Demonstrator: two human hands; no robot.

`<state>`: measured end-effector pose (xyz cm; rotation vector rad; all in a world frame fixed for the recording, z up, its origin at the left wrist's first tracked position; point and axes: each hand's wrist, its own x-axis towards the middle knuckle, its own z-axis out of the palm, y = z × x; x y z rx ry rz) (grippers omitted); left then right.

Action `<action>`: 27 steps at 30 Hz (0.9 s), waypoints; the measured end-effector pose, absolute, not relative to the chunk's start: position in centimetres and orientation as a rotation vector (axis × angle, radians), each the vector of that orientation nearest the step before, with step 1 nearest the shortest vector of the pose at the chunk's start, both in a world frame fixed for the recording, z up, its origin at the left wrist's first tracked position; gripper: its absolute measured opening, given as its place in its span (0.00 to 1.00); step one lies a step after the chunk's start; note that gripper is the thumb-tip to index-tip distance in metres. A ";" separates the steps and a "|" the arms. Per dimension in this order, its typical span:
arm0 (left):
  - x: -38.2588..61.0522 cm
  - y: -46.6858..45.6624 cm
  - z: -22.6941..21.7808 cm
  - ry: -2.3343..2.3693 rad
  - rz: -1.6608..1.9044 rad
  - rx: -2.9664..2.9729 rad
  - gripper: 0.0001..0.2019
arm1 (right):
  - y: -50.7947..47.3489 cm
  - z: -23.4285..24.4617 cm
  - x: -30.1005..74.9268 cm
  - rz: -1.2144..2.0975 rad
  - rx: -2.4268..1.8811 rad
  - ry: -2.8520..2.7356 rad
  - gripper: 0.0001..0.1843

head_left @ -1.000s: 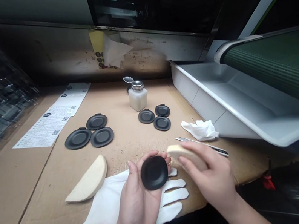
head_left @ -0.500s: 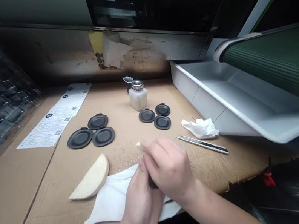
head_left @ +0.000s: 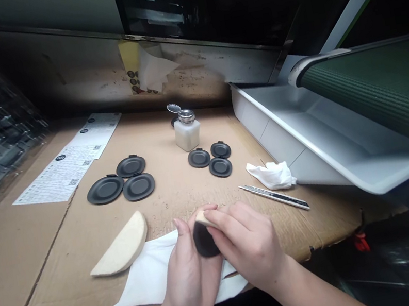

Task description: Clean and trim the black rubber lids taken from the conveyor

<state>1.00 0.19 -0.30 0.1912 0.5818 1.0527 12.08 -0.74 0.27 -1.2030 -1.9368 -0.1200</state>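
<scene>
My left hand (head_left: pixel 190 278) is curled around a small black oval lid (head_left: pixel 204 242), palm up, above the front of the table. My right hand (head_left: pixel 249 242) pinches a small cream sponge piece (head_left: pixel 200 217) against the lid's upper edge; my fingers cover part of it. Beneath both hands lies a white cloth (head_left: pixel 144 283). A larger half-round cream sponge (head_left: pixel 120 248) rests to the left, touching the cloth. Farther back are two groups of black oval lids, one on the left (head_left: pixel 138 187) and one nearer the middle (head_left: pixel 220 167).
A square pump bottle (head_left: pixel 188 135) stands at the back with its cap flipped up. At right are a utility knife (head_left: pixel 274 197), a crumpled white wipe (head_left: pixel 271 176) and a grey bin (head_left: pixel 290 151). Printed label sheets (head_left: pixel 62 169) lie at left. A green conveyor belt (head_left: pixel 381 87) borders the right.
My hands have opened apart slightly and the black lid has turned into view. My right hand has shifted a little right and down with the sponge piece.
</scene>
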 end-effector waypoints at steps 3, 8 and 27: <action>0.9 0.1 -0.2 0.576 1.041 0.200 0.24 | -0.8 0.2 11.6 -0.112 -1.137 -2.008 0.13; 1.0 0.1 0.0 0.564 1.043 0.220 0.27 | -0.9 0.6 12.2 -0.056 -1.024 -2.172 0.12; 1.3 0.4 0.2 0.563 1.043 0.163 0.24 | -2.2 2.1 15.3 0.261 -1.264 -1.920 0.10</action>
